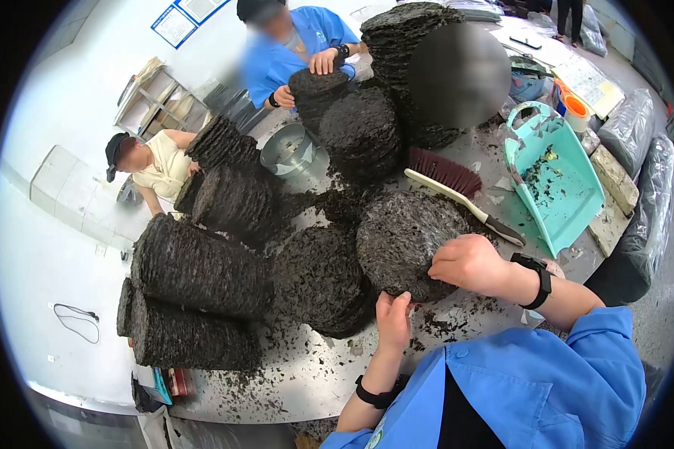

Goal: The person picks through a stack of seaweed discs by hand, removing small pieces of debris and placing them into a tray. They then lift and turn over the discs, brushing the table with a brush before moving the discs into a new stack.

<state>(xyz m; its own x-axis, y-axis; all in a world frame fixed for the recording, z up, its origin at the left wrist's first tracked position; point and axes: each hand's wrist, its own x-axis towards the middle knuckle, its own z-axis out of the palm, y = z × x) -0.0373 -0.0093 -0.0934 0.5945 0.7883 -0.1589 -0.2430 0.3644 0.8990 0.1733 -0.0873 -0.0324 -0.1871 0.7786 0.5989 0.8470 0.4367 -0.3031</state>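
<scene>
A round, dark disc of what looks like dried seaweed (401, 232) is tilted up in front of me, close to the table's near side. At its lower edge my left hand (394, 320) grips the rim between thumb and fingers. My right hand (468, 263) is closed in a pinch against the disc's right part; whatever its fingertips hold is too small to make out. Just left of the disc lies a stack of similar discs (318, 280), and dark crumbs are scattered below.
More stacks (198, 266) fill the table's left. A brush (464, 198), a turquoise dustpan (554, 179) with debris and a metal bowl (292, 150) lie around. Across the table a person in blue (299, 45) handles a stack; another person (161, 165) is at the left.
</scene>
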